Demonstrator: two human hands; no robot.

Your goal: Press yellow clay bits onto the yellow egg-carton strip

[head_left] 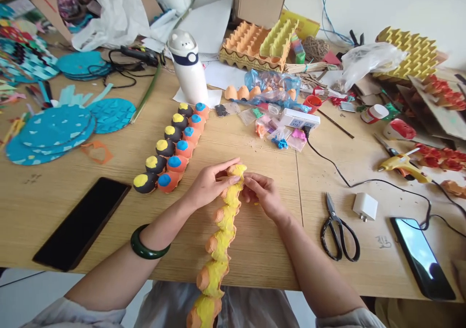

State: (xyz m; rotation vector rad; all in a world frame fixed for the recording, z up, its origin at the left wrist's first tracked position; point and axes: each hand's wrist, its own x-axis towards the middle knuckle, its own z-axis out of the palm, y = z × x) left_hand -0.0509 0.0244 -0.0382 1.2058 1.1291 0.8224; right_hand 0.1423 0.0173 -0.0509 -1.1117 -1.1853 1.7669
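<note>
A long egg carton strip (219, 244), orange with yellow clay pressed along its cups, runs from the front table edge away from me. My left hand (214, 183) is closed around its far end, thumb on top. From the other side, my right hand (262, 193) pinches the same end's edge, at the yellow clay. A small yellow bit shows under the right fingers; whether they hold it is hidden. Left of the hands lie a black egg carton strip (165, 147) with yellow tops and an orange egg carton strip (184, 147) with blue tops.
At left are a dark tablet (83, 222) and blue discs (56, 129). Behind stand a white bottle (189, 73) and egg trays (255, 46). To the right lie scissors (339, 231), a charger (365, 206), a phone (422, 255), a glue gun (404, 165) and a corded power strip (300, 119).
</note>
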